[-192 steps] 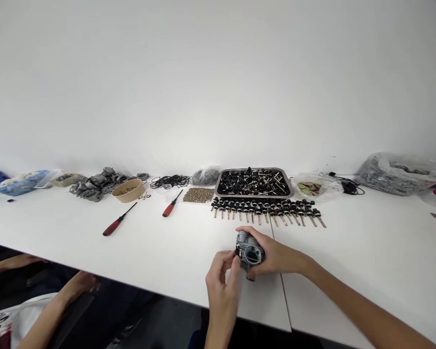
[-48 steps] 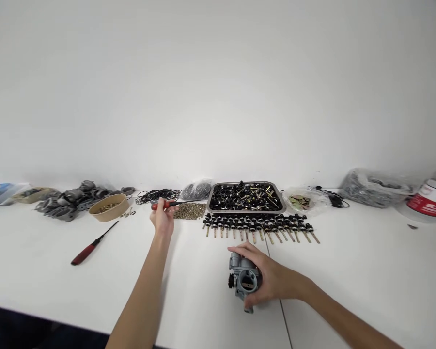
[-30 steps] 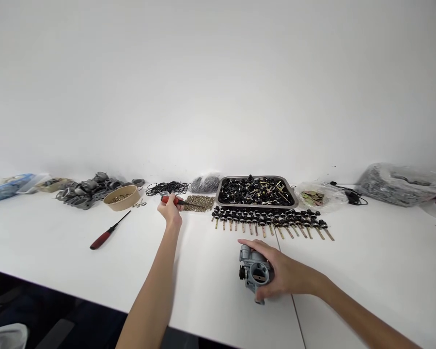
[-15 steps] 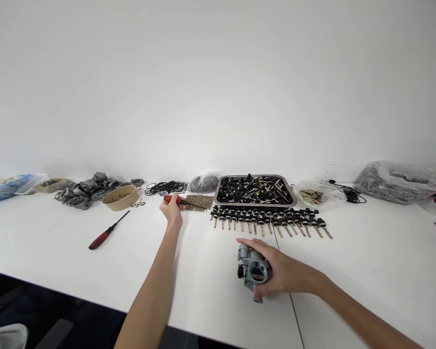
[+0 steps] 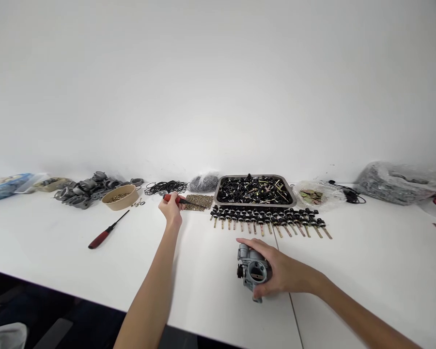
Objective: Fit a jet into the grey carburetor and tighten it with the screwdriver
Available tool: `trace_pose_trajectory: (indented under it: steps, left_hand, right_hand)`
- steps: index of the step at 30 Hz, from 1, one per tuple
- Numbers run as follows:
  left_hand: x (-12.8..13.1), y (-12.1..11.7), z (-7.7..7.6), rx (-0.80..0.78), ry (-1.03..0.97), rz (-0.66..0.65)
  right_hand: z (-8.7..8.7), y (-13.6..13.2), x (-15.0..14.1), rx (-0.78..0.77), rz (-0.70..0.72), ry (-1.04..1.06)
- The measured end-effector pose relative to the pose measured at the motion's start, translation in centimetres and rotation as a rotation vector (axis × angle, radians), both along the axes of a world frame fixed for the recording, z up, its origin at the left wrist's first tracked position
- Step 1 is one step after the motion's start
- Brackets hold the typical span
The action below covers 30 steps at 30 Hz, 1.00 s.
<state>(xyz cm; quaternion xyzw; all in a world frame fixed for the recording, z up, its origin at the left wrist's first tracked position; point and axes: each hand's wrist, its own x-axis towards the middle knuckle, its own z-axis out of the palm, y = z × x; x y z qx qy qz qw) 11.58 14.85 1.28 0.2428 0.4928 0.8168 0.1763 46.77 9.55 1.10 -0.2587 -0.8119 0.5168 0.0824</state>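
Observation:
My left hand (image 5: pixel 170 209) is closed around the red handle of a screwdriver (image 5: pixel 178 199), whose dark shaft points right over a flat patch of small brass screws (image 5: pixel 199 201). Whether its tip touches one of them is too small to tell. In my right hand (image 5: pixel 276 269) is a grey metal carburetor (image 5: pixel 253 271), gripped from its right side near the front of the table; its round bore faces me and a black fitting sticks out at its left. My palm hides the carburetor's right side.
A second red-handled screwdriver (image 5: pixel 108 230) lies at the left. Behind stand a cardboard bowl (image 5: pixel 125 202) of small parts, a heap of grey castings (image 5: pixel 83 191), black rings (image 5: pixel 166 187) and a metal tray (image 5: pixel 294 201) of black parts. Rows of black-headed pieces (image 5: pixel 269 218) lie before it.
Almost nothing differs. My left hand with the screwdriver has shifted very slightly left; the right hand keeps the carburetor in the same place.

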Motion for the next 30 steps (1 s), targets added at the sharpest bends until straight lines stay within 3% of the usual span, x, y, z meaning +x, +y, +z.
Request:
trace_pose_trajectory:
  steps: [4, 7, 10, 14, 16, 18, 24, 30]
  left_hand:
    - [0.0, -0.1, 0.4, 0.026, -0.007, 0.0]
    - [-0.2, -0.1, 0.6, 0.041, -0.046, 0.01]
    - [-0.6, -0.1, 0.8, 0.055, -0.084, 0.018]
    - [-1.1, -0.1, 0.8, 0.076, -0.099, 0.022]
    - [-1.2, -0.1, 0.8, 0.08, -0.101, 0.031]
    - [-1.4, -0.2, 0.8, 0.081, -0.096, 0.035]
    - [-1.5, -0.2, 0.7, 0.054, -0.072, 0.022]
    - [-1.4, 0.0, 0.6, 0.05, -0.063, 0.03]
  right_hand:
    - [0.6, 0.6, 0.7, 0.045, 0.019, -0.001]
    - [2.3, 2.6, 2.2, 0.112, -0.055, 0.059]
    - [4.6, 6.5, 4.8, 0.216, -0.272, 0.105]
    - [6.2, 13.4, 9.4, 0.481, -0.713, 0.092]
    - [5.6, 16.6, 11.3, 0.597, -0.91, 0.038]
    - [4.0, 19.1, 12.5, 0.642, -0.99, -0.089]
    - [-1.9, 22.5, 11.7, 0.634, -0.908, -0.288]
    - [-3.6, 23.5, 11.6, 0.73, -0.91, -0.381]
